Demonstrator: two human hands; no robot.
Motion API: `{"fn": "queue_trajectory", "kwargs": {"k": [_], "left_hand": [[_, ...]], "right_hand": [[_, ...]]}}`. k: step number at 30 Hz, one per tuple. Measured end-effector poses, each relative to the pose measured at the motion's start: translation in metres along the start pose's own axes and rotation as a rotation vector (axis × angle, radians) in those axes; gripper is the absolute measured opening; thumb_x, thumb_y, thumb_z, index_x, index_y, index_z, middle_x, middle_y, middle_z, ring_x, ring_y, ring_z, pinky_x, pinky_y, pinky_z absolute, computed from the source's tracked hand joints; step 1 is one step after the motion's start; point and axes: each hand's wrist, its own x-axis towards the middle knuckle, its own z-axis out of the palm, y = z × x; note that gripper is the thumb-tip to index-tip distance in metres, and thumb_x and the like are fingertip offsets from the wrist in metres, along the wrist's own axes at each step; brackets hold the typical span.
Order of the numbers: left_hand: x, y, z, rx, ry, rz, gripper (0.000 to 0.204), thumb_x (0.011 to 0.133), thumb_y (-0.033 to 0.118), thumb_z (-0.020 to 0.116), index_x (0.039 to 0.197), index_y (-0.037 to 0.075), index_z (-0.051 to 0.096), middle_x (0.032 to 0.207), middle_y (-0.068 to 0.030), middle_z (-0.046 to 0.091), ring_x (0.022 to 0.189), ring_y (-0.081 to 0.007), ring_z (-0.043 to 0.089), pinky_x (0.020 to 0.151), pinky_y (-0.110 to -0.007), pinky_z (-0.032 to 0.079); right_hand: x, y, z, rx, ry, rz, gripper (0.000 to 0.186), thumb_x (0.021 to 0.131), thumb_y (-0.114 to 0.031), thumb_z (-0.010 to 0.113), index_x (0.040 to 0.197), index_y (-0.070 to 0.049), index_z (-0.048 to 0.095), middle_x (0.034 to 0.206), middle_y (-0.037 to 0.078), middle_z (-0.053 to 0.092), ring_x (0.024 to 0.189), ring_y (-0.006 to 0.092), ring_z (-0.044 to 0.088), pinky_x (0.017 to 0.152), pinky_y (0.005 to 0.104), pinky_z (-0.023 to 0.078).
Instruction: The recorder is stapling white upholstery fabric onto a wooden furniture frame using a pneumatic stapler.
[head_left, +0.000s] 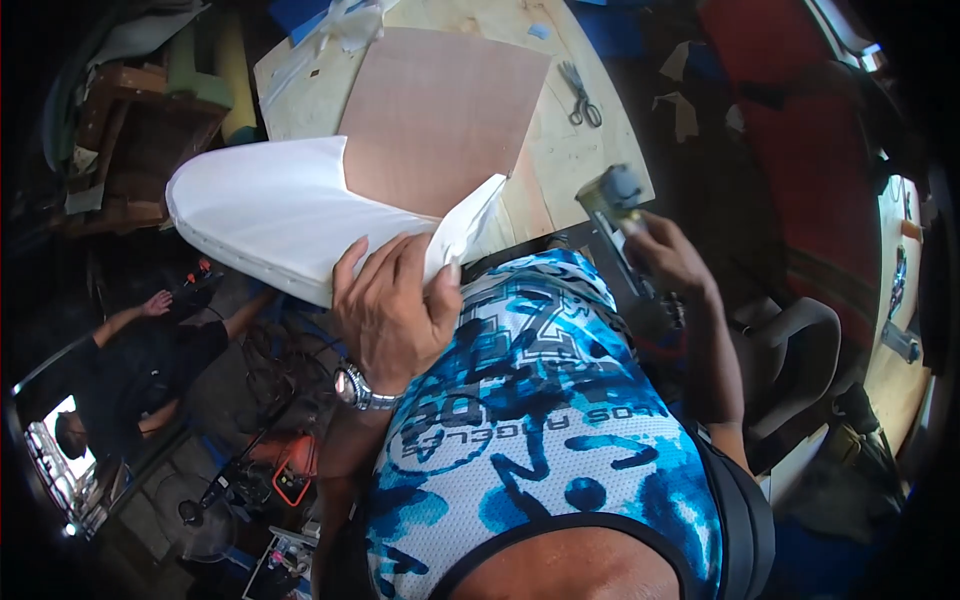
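A brown board (pixel 440 110) lies on the pale wooden table, with white fabric (pixel 270 195) covering its near and left part. Along the rounded outer edge of the white part runs a row of small dots. My left hand (pixel 395 305), with a metal watch at its wrist, grips the near edge of the fabric, fingers on top and thumb at the side. Beside it a loose flap of fabric (pixel 470 220) stands up. Off the table's right corner, my right hand (pixel 665 255) is closed round a staple gun (pixel 612 195), which is partly blurred.
Black-handled scissors (pixel 580 95) lie on the right of the wooden table (pixel 540 190). A wooden frame (pixel 115 130) stands at left. Below it another person (pixel 150 350) reaches out an arm. A fan (pixel 195 515) is at lower left, a grey chair (pixel 800 340) at right.
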Motion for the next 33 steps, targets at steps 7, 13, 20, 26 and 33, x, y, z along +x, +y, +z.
{"fn": "queue_trajectory", "kwargs": {"k": [7,13,20,26,33], "left_hand": [[-0.010,-0.016,-0.006,0.065,0.070,0.052,0.040,0.092,0.035,0.055,0.109,0.001,0.067,0.099,-0.0156,0.073,0.095,-0.0332,0.071,0.092,-0.045,0.050],[-0.014,-0.012,-0.037,0.089,-0.140,-0.169,0.041,0.087,0.030,0.069,0.116,0.001,0.065,0.091,-0.0179,0.072,0.081,-0.0373,0.069,0.088,-0.046,0.052],[-0.006,-0.038,-0.028,0.038,-0.085,-0.144,0.034,0.080,0.030,0.076,0.103,0.006,0.070,0.081,-0.0139,0.071,0.074,-0.0346,0.068,0.076,-0.044,0.054],[-0.015,-0.055,-0.026,0.075,0.196,-0.055,0.053,0.092,0.054,0.060,0.107,0.003,0.066,0.076,-0.0071,0.068,0.066,-0.0287,0.066,0.068,-0.042,0.050],[-0.015,-0.041,-0.035,0.113,0.362,-0.150,0.066,0.091,0.068,0.052,0.104,0.005,0.067,0.072,-0.0037,0.056,0.065,-0.0258,0.055,0.062,-0.041,0.043]], "right_hand": [[0.057,0.082,0.016,-0.568,-0.018,0.074,0.063,0.088,-0.024,0.061,0.144,-0.003,0.041,0.114,0.030,0.064,0.107,0.0432,0.065,0.090,0.0489,0.051],[0.104,0.138,0.017,-1.020,0.039,-0.012,0.059,0.088,-0.008,0.055,0.143,-0.002,0.036,0.112,0.027,0.064,0.103,0.0428,0.064,0.087,0.0507,0.052],[0.146,0.198,0.017,-1.211,0.054,-0.002,0.086,0.082,-0.014,0.074,0.152,-0.006,0.023,0.119,0.021,0.061,0.109,0.0381,0.062,0.088,0.0466,0.054],[0.152,0.223,0.049,-1.199,0.061,-0.069,0.070,0.096,-0.009,0.046,0.156,0.002,0.012,0.120,0.021,0.058,0.108,0.0345,0.060,0.092,0.0424,0.052],[0.149,0.220,0.051,-1.101,0.029,0.104,0.084,0.093,-0.007,0.053,0.158,-0.003,0.000,0.137,0.023,0.052,0.127,0.0357,0.051,0.104,0.0447,0.045]]}}
